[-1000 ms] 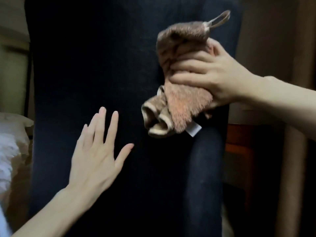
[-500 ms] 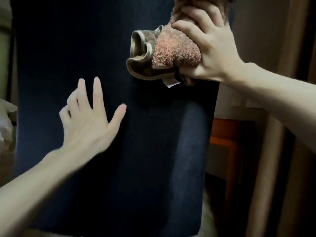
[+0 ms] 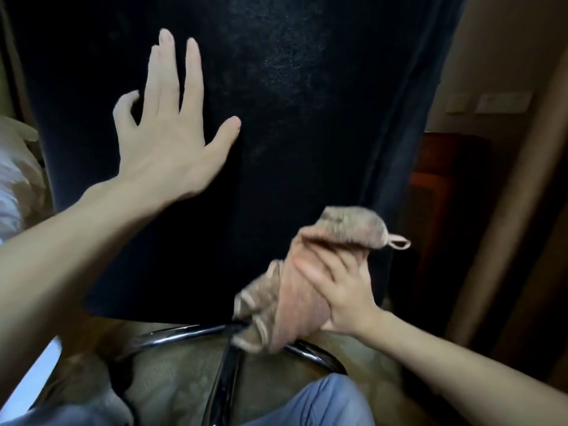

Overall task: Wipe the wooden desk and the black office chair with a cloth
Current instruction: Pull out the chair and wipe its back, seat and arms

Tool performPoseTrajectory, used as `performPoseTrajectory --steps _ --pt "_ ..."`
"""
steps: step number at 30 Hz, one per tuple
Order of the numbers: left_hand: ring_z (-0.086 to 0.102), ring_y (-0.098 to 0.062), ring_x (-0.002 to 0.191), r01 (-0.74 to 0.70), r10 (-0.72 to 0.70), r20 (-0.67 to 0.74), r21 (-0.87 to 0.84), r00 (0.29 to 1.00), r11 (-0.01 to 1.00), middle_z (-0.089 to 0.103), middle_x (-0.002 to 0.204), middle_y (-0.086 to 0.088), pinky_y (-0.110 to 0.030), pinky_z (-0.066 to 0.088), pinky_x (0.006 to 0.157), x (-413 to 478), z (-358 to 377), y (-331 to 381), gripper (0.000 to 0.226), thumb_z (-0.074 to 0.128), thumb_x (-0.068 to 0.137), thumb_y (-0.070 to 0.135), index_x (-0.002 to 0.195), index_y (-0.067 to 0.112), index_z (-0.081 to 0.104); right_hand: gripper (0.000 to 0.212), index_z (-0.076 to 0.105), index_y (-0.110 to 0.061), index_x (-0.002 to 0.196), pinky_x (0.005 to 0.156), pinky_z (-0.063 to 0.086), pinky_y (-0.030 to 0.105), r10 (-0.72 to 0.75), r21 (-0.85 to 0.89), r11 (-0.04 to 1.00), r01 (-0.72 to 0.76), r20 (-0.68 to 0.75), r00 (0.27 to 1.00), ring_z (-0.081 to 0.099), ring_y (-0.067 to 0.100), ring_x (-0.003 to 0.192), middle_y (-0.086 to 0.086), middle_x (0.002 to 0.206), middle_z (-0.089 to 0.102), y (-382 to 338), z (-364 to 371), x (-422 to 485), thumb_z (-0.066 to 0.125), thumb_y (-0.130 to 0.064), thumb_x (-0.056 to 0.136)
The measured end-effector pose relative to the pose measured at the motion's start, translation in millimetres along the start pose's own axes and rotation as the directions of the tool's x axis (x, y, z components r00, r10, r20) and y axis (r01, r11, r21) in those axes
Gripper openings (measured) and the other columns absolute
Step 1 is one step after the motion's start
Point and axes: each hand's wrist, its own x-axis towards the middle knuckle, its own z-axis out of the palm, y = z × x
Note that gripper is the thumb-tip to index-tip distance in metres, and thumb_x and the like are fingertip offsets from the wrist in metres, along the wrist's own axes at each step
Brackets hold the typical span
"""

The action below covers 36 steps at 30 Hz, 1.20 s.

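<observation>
The black office chair's backrest fills most of the view, upright in front of me. My left hand lies flat against its left half, fingers spread and pointing up. My right hand grips a crumpled brown cloth with a small hanging loop, pressed against the lower right corner of the backrest. The cloth and hand are motion-blurred. The wooden desk shows as a reddish-brown piece behind the chair on the right.
The chair's chrome frame curves below the backrest. My knee in blue trousers is at the bottom. White bedding lies at the left edge. A beige wall with switches is at the right.
My right hand has swept the cloth from the top right of the backrest down to its lower right corner. The view has tilted down, showing the chrome frame. My left hand stays flat on the backrest.
</observation>
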Motion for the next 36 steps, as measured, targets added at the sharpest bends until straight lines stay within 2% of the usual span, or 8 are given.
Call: performPoseTrajectory --steps 5,8,11,16,20,24,28,36 --pt "-0.005 -0.018 0.16 -0.044 0.045 -0.048 0.006 0.998 0.999 -0.012 0.172 -0.009 -0.053 0.017 0.119 -2.0 4.1 1.1 0.083 0.033 0.102 0.061 0.164 0.022 -0.007 0.082 0.05 -0.028 0.143 0.09 0.044 0.06 -0.09 0.008 0.996 0.09 0.091 0.992 0.046 0.027 0.128 0.005 0.149 0.044 -0.9 5.1 -33.0 0.067 -0.07 0.074" --pt "-0.003 -0.02 0.16 -0.062 0.063 -0.065 0.005 0.996 0.998 -0.01 0.172 -0.012 -0.055 0.02 0.116 -2.5 4.9 -1.5 0.082 0.035 0.103 0.058 0.164 0.021 -0.006 0.072 0.053 -0.026 0.143 0.097 0.039 0.056 -0.216 0.034 0.976 0.214 0.114 0.97 0.049 0.027 0.129 0.006 0.148 0.048 12.8 -2.6 -29.9 0.066 -0.06 0.081" --pt "-0.003 -0.018 0.16 -0.053 0.051 -0.094 -0.011 0.994 0.999 -0.009 0.173 -0.01 -0.055 0.02 0.117 -3.8 8.7 -0.6 0.082 0.027 0.103 0.065 0.164 0.021 -0.005 0.066 0.06 -0.022 0.141 0.106 0.031 0.058 -0.232 0.038 0.973 0.23 0.09 0.968 0.05 0.029 0.133 0.009 0.147 0.054 34.4 -18.0 -9.8 0.067 -0.054 0.084" --pt "-0.004 -0.021 0.16 -0.014 0.012 -0.136 -0.015 0.991 1.0 -0.009 0.173 -0.011 -0.058 0.019 0.118 -2.9 19.1 3.4 0.094 0.023 0.098 0.078 0.164 0.019 -0.007 0.076 0.065 -0.016 0.138 0.106 0.032 0.066 -0.24 -0.155 0.959 0.237 -0.002 0.971 0.056 0.037 0.129 0.015 0.14 0.06 94.2 -65.3 72.7 0.079 -0.053 0.072" --pt "0.003 -0.023 0.16 -0.002 0.0 -0.168 -0.013 0.986 1.0 -0.007 0.173 -0.007 -0.061 0.025 0.114 -1.4 23.6 -6.0 0.098 0.029 0.094 0.079 0.165 0.018 -0.002 0.078 0.06 -0.016 0.144 0.108 0.031 0.067 -0.271 -0.305 0.921 0.241 -0.061 0.96 0.052 0.039 0.135 0.016 0.145 0.057 129.3 -113.1 159.3 0.056 -0.068 0.085" --pt "0.009 -0.025 0.159 0.004 -0.004 -0.177 -0.002 0.984 1.0 -0.01 0.171 0.001 -0.062 0.032 0.109 1.2 24.7 -20.7 0.101 0.028 0.091 0.08 0.165 0.018 0.0 0.094 0.044 -0.023 0.155 0.115 0.016 0.074 -0.12 -0.434 0.899 0.063 -0.106 0.987 0.036 0.033 0.149 0.011 0.159 0.042 137.3 -155.8 239.6 0.053 -0.079 0.081" --pt "-0.013 -0.005 0.154 0.062 -0.066 -0.141 -0.038 0.988 0.997 -0.013 0.17 0.008 -0.061 0.031 0.113 2.3 23.8 -36.9 0.103 0.024 0.087 0.087 0.165 0.028 -0.006 0.106 0.03 -0.03 0.161 0.118 0.007 0.074 0.028 -0.479 0.875 -0.072 -0.097 0.995 0.021 0.029 0.156 0.006 0.167 0.027 130.9 -195.1 307.6 0.053 -0.08 0.071" --pt "0.009 -0.024 0.159 0.163 -0.164 -0.009 -0.076 0.986 0.984 0.0 0.173 -0.005 -0.059 0.036 0.114 -4.5 20.6 -46.3 0.1 0.019 0.088 0.087 0.165 0.028 -0.006 0.102 0.03 -0.031 0.159 0.114 0.019 0.075 0.235 -0.372 0.876 -0.307 -0.225 0.945 0.011 0.03 0.157 0.002 0.169 0.023 107.4 -229.3 386.2 0.051 -0.074 0.069"
